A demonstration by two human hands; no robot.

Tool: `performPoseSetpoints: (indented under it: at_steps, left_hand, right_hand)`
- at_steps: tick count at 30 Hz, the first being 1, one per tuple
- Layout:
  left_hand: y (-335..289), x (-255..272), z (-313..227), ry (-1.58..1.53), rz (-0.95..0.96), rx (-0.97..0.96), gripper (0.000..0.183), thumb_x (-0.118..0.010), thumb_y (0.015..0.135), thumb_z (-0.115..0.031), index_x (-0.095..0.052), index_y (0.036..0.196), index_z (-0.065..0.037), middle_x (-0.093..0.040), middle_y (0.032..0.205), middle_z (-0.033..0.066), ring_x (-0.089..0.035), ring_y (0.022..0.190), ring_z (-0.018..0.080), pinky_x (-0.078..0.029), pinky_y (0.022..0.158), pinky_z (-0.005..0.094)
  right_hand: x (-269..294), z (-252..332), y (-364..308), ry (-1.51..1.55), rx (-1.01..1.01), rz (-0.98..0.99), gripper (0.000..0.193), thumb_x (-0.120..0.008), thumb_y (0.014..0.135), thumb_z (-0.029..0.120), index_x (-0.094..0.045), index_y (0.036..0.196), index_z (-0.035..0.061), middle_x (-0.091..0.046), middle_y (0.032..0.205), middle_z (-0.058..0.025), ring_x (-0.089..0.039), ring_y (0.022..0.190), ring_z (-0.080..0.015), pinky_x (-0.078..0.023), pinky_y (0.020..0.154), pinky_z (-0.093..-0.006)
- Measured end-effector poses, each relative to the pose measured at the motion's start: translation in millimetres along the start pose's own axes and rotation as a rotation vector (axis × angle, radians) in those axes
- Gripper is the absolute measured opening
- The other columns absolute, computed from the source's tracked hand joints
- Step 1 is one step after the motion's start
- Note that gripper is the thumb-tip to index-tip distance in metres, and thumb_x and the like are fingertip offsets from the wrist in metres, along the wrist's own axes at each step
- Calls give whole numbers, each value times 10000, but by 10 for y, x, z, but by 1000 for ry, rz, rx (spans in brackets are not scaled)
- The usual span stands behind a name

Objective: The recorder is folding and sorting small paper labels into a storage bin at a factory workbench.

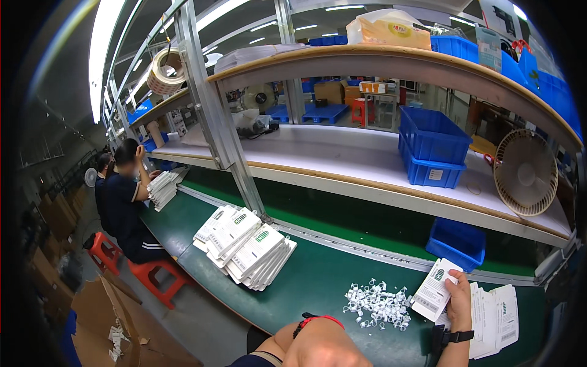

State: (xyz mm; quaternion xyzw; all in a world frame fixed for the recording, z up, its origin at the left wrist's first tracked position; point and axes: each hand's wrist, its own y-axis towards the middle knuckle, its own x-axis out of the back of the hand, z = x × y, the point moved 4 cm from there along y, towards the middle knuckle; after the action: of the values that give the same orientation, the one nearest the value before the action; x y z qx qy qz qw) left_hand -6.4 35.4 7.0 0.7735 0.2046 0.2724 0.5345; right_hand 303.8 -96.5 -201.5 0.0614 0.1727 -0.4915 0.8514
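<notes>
My right hand [460, 301] is closed on a flat white printed package [435, 287], thumb over its face, above the green bench. Beneath and beside that wrist, more flat white packages [502, 319] lie overlapping. Just left of the held package is a loose heap of small white plastic ring-shaped pieces [378, 304]. My left hand [327, 350] is at the lower edge, close in front of the bench; its fingers are hidden from view. Farther left, several piles of similar white packages [254, 248] stand on the bench.
A blue bin [455, 243] sits behind my right hand, under a shelf with stacked blue bins [433, 147] and a fan [526, 174]. A metal post [229, 134] rises at the bench's back. A person [125, 202] sits at left; an open carton [116, 324] stands below.
</notes>
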Motion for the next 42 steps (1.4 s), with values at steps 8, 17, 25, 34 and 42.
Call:
performPoseSetpoints:
  at_steps: [8, 17, 25, 34, 42]
  left_hand:
    - [-36, 133, -265, 169, 121, 68, 286, -444, 951, -95, -590, 707, -61, -523, 677, 71, -496, 584, 256, -400, 551, 414]
    - [46, -272, -799, 573, 180, 260, 289, -445, 947, -90, -573, 689, -61, -512, 663, 70, -493, 573, 251, -394, 540, 410]
    - [-44, -115, -667, 468, 217, 220, 293, -445, 943, -86, -557, 673, -61, -503, 651, 69, -491, 562, 247, -388, 529, 407]
    - [90, 223, -121, 253, 90, 153, 314, -477, 882, -49, -486, 568, -45, -403, 529, 50, -442, 456, 218, -384, 513, 388]
    - [189, 19, -280, 197, 313, 163, 280, -478, 941, -102, -548, 673, -59, -472, 600, 63, -488, 521, 236, -378, 515, 395]
  right_hand:
    - [21, 7, 39, -172, 160, -115, 696, -522, 815, -141, -316, 1445, 70, -504, 1309, -190, -550, 1148, -258, -442, 977, -344]
    - [936, -311, 685, -429, 390, -7, 776, -536, 735, -116, -316, 1465, 26, -434, 1409, -196, -439, 1292, -304, -298, 1106, -370]
    - [812, -5, 14, -1090, 451, -123, 864, -493, 653, -130, -293, 1483, 6, -366, 1500, -182, -319, 1406, -302, -188, 1169, -367]
    - [-193, 238, -205, -1048, 229, 13, 734, -609, 823, 3, -281, 1479, -1, -560, 1261, -310, -562, 1180, -394, -408, 1014, -370]
    - [-327, 61, -320, -916, 343, 186, 734, -548, 771, -51, -304, 1463, -31, -450, 1401, -287, -460, 1300, -350, -330, 1087, -346]
